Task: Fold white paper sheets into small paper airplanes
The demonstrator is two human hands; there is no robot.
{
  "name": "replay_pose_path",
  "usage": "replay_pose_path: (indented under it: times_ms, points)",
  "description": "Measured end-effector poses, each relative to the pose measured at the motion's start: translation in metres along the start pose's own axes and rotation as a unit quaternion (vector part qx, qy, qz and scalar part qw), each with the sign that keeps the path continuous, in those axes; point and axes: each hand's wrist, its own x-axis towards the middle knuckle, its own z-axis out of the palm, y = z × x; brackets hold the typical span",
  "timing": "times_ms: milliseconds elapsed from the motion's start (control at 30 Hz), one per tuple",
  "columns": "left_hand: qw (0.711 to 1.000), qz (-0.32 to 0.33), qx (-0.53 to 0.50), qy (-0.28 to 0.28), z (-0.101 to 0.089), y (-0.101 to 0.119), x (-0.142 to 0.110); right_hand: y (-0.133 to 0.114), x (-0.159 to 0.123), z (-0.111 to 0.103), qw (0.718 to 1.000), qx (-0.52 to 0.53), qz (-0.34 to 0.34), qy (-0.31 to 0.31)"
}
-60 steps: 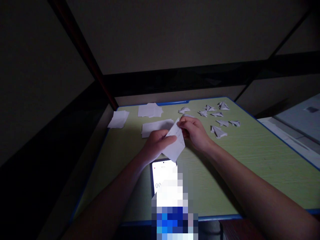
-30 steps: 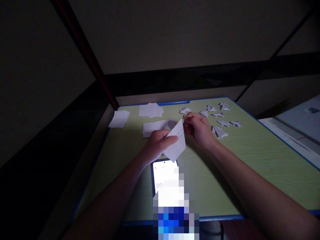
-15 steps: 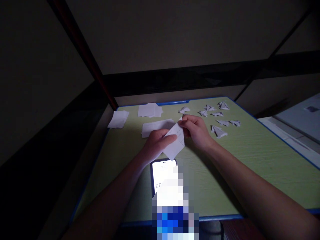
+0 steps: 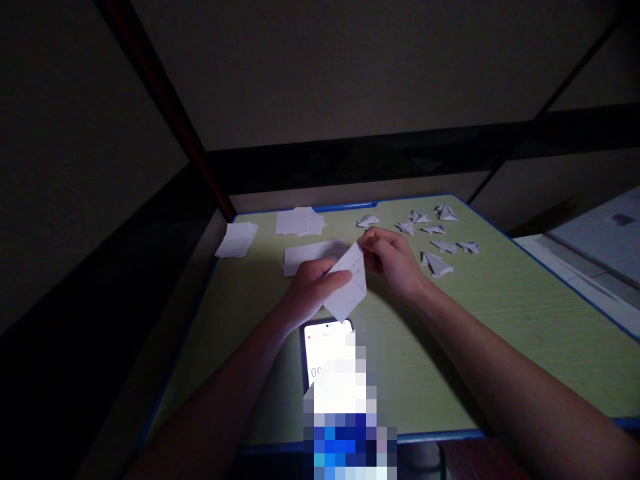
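Observation:
A white sheet of paper (image 4: 346, 293), partly folded to a pointed shape with faint lines of writing, is held up over the table. My left hand (image 4: 316, 283) grips its left side, thumb lying across the front face. At the paper's upper right corner, my right hand (image 4: 390, 259) pinches the edge between thumb and fingers. Behind my left hand lies a stack of white paper (image 4: 303, 259), partly hidden. Directly below the folded paper, a phone (image 4: 320, 347) with a brightly lit screen rests on the table, its lower part blurred out.
The green table (image 4: 500, 333) has a blue rim. Two more paper stacks, one at the back left (image 4: 237, 239) and one at the back (image 4: 293, 221), lie on it. Several small folded paper pieces (image 4: 437, 265) are scattered at the back right. A wall stands behind.
The fingers of my right hand have shifted slightly at the paper's upper corner. The paper has moved a little to the left; my left hand stays on it.

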Motion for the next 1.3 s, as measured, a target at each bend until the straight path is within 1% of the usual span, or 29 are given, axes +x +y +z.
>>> replay_pose_path:
  times_ms: [100, 233, 333, 500, 700, 867, 1067, 1300]
  points:
    - [1.000, -0.005, 0.001, -0.001, 0.0002, 0.0003, -0.0002, -0.0014, -0.0012, 0.0024, 1.000, -0.018, 0.000, -0.014]
    - [1.000, -0.001, -0.003, -0.003, 0.0007, -0.0004, 0.0002, -0.0011, -0.0001, 0.0030, 1.000, -0.017, 0.005, -0.013]
    - [1.000, 0.001, -0.004, -0.006, 0.0006, -0.0007, 0.0004, -0.0011, -0.0006, 0.0024, 1.000, -0.022, 0.007, -0.006]
    - [1.000, 0.006, 0.013, -0.004, 0.0006, -0.0001, 0.0005, -0.0019, -0.0030, 0.0020, 0.999, -0.031, -0.008, 0.010]
    - [1.000, 0.004, 0.006, -0.001, 0.0011, -0.0006, 0.0003, 0.0000, -0.0006, 0.0024, 0.999, -0.040, -0.016, 0.019]
    - [1.000, -0.005, 0.001, -0.010, 0.0010, -0.0016, -0.0001, -0.0017, -0.0002, 0.0017, 0.998, -0.043, -0.016, 0.034]
    - [1.000, -0.011, 0.021, 0.000, 0.0006, -0.0014, 0.0008, -0.0029, -0.0017, 0.0025, 0.999, -0.050, -0.012, 0.009]
    - [1.000, -0.001, 0.021, -0.003, 0.0009, 0.0015, -0.0008, 0.0003, -0.0003, 0.0017, 0.999, -0.047, -0.016, 0.012]
